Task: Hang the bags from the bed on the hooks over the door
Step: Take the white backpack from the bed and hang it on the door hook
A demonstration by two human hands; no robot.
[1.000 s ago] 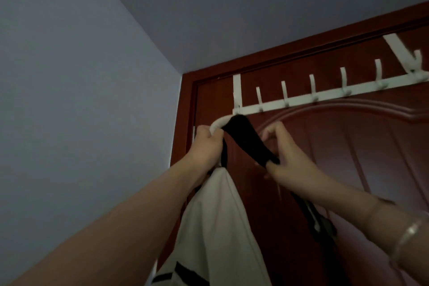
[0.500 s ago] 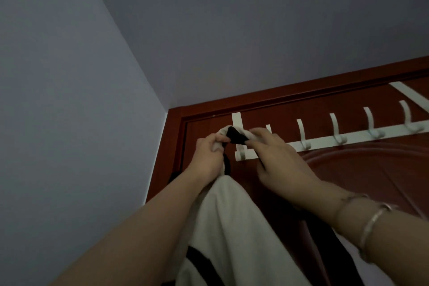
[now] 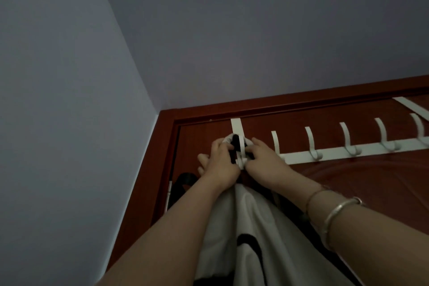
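both hands, left (image 3: 219, 165) and right (image 3: 262, 162), pinching the bag's strap (image 3: 235, 143) over the far-left hook (image 3: 241, 155); bag (image 3: 243, 227) hanging below, near; could slip off if released before seated

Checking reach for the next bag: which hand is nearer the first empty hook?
Right. The right hand sits just beside the empty hook; the left hand is farther left, past the strap.

Dim, flat light with no visible source and no hard shadows. Wall (image 3: 58, 100) and ceiling (image 3: 255, 30) read grey-violet. Faint sheen on the door (image 3: 348, 181) panel. Wide-angle bending at right edge; hooks (image 3: 348, 141) there slightly blurred.
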